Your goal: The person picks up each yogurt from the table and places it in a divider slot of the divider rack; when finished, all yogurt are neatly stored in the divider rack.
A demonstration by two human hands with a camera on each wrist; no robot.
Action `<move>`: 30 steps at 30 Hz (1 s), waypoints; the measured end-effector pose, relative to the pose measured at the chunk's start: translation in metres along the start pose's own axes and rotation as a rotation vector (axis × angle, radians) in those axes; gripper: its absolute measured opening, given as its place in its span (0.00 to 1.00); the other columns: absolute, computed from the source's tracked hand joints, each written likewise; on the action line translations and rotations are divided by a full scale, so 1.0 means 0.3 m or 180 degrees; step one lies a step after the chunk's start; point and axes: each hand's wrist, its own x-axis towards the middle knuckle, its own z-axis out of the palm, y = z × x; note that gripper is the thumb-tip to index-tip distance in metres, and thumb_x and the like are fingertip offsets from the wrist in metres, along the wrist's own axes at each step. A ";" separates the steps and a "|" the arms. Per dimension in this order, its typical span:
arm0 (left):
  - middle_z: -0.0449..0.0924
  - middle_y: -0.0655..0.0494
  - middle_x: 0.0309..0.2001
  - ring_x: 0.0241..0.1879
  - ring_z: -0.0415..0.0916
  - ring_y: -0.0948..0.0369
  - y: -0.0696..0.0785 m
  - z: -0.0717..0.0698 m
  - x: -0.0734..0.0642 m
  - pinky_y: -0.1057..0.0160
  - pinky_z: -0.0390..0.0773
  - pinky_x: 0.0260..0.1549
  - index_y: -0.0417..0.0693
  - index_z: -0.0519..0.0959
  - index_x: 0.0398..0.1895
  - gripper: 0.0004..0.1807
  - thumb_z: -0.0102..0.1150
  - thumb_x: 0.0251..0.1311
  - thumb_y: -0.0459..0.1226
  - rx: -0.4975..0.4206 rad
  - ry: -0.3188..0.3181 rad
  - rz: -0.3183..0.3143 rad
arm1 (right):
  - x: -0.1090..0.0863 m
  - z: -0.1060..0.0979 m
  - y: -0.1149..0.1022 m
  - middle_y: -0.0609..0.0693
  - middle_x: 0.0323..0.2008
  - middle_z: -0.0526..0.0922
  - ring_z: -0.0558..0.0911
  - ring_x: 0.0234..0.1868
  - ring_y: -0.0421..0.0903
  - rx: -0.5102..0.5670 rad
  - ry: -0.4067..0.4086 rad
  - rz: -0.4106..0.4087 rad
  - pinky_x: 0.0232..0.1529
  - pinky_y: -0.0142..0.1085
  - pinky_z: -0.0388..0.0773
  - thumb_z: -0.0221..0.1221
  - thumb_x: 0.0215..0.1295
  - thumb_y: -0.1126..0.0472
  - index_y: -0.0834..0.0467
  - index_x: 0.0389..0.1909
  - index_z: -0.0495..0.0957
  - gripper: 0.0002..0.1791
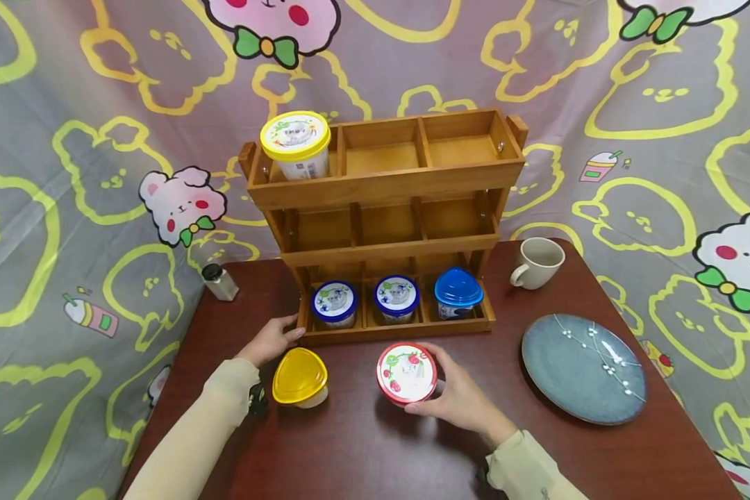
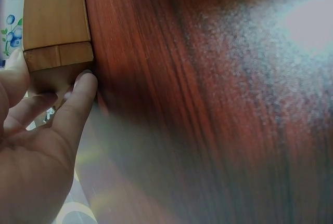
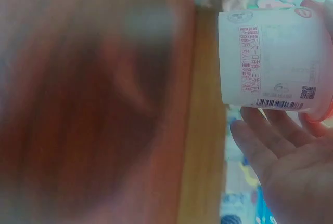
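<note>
Here, right hand (image 1: pixel 459 399) grips tub (image 1: pixel 406 373); fingers (image 3: pixel 255 146) curled

My head view is bright, a soft shadow below my right fingers (image 1: pixel 428 407); glare whitens my left wrist's tabletop (image 2: pixel 208 109) view; my right wrist's blurs it.

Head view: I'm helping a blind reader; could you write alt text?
Right hand holding a red-lidded tub over a dark table; left hand gripping the lower left end of a wooden rack. Three blue-lidded tubs sit in the rack's bottom tier.
</note>
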 end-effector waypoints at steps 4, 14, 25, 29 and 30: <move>0.61 0.27 0.68 0.50 0.80 0.43 0.001 -0.002 -0.001 0.52 0.83 0.46 0.24 0.57 0.71 0.31 0.52 0.73 0.34 0.0017 -0.0007 0.0002 | 0.003 -0.048 -0.020 0.42 0.58 0.77 0.75 0.58 0.45 -0.0058 0.0110 0.0088 0.60 0.53 0.74 0.82 0.34 0.43 0.44 0.68 0.63 0.57; 0.61 0.27 0.68 0.49 0.81 0.44 0.005 0.002 -0.001 0.52 0.83 0.45 0.26 0.57 0.72 0.31 0.53 0.73 0.34 0.0059 0.0001 -0.0078 | 0.005 -0.145 -0.086 0.43 0.60 0.76 0.75 0.59 0.45 -0.0415 0.0351 -0.0142 0.59 0.53 0.75 0.81 0.37 0.43 0.47 0.70 0.62 0.57; 0.61 0.28 0.68 0.49 0.81 0.43 0.002 0.001 0.000 0.51 0.82 0.46 0.26 0.57 0.72 0.31 0.52 0.73 0.34 0.0008 0.0027 -0.0062 | 0.026 -0.261 -0.218 0.44 0.58 0.76 0.75 0.55 0.43 -0.0715 0.0513 -0.0392 0.50 0.46 0.82 0.81 0.37 0.45 0.48 0.72 0.61 0.58; 0.61 0.28 0.68 0.52 0.79 0.41 0.003 0.002 -0.005 0.51 0.82 0.47 0.26 0.57 0.72 0.30 0.51 0.73 0.34 -0.0066 0.0004 -0.0050 | 0.041 -0.300 -0.271 0.43 0.57 0.76 0.76 0.53 0.41 -0.0772 0.0558 -0.0494 0.50 0.42 0.82 0.82 0.36 0.47 0.48 0.71 0.61 0.59; 0.61 0.27 0.68 0.52 0.79 0.42 0.002 0.002 -0.006 0.51 0.82 0.46 0.26 0.57 0.72 0.30 0.51 0.73 0.34 -0.0052 0.0001 -0.0047 | 0.046 -0.310 -0.286 0.43 0.57 0.76 0.76 0.53 0.41 -0.0775 0.0565 -0.0530 0.50 0.41 0.82 0.82 0.36 0.47 0.48 0.71 0.61 0.59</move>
